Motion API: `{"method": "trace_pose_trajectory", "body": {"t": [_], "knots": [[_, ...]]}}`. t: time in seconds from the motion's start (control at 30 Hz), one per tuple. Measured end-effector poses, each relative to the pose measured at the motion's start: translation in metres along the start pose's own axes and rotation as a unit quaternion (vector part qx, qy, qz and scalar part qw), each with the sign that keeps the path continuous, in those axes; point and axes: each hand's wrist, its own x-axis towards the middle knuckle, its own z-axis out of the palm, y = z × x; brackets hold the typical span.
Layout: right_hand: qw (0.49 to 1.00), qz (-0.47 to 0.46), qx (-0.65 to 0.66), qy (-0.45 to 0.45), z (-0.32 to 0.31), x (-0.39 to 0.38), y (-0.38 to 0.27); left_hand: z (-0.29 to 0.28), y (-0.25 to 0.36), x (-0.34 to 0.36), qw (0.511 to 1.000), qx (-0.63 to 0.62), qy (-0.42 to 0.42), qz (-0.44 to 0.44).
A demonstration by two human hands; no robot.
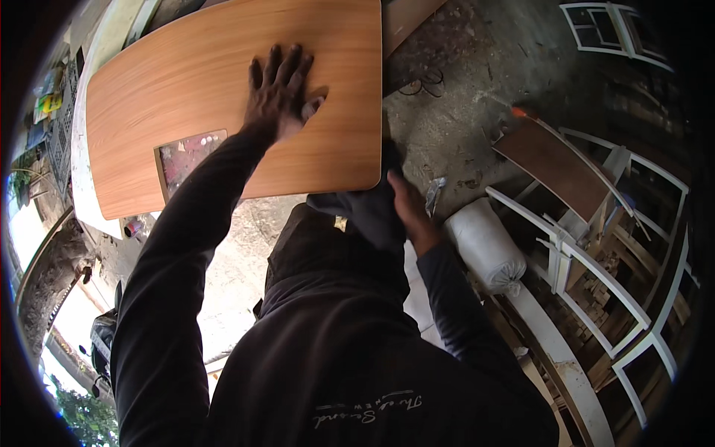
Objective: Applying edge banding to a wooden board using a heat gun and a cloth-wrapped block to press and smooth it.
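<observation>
A wood-grain panel [320, 156] with rounded corners and a rectangular cutout lies in front of me. My left hand [279, 93] presses flat on its face, fingers spread and empty. Beside the panel's near right corner, my right hand [408, 205] is closed on a dark cloth [369, 212]. The cloth bunches below the corner and runs up along the right edge. Part of the right hand's fingers is hidden behind the cloth.
A stuffed white sack [485, 244] lies on the concrete floor [454, 123] to my right. Beyond it stand white frames [588, 261] with a brown board [553, 167] and wood offcuts [592, 298]. Another white frame [614, 30] is at the far right. A motorbike [103, 339] shows at the left.
</observation>
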Motion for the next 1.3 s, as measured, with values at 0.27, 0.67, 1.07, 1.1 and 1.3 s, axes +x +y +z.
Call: {"method": "trace_pose_trajectory", "body": {"t": [0.27, 0.67, 1.07, 1.1, 1.3], "knots": [[0.985, -0.112, -0.128, 0.039, 0.011, -0.029, -0.028, 0.008, -0.005, -0.003, 1.000, -0.011, 0.023, -0.011], [0.990, -0.037, 0.120, -0.060, 0.003, -0.005, -0.010, 0.005, -0.005, 0.003, 1.000, -0.017, -0.002, -0.011], [0.758, 0.049, 0.634, -0.145, 0.108, -0.074, -0.030, 0.010, -0.012, -0.002, 0.998, -0.039, 0.028, 0.038], [0.813, 0.008, 0.576, -0.078, 0.107, -0.078, -0.036, 0.010, -0.012, -0.002, 0.998, -0.040, 0.024, 0.040], [0.841, 0.029, 0.537, -0.056, 0.080, -0.068, -0.030, 0.005, -0.010, 0.000, 0.999, -0.032, 0.005, 0.037]]}}
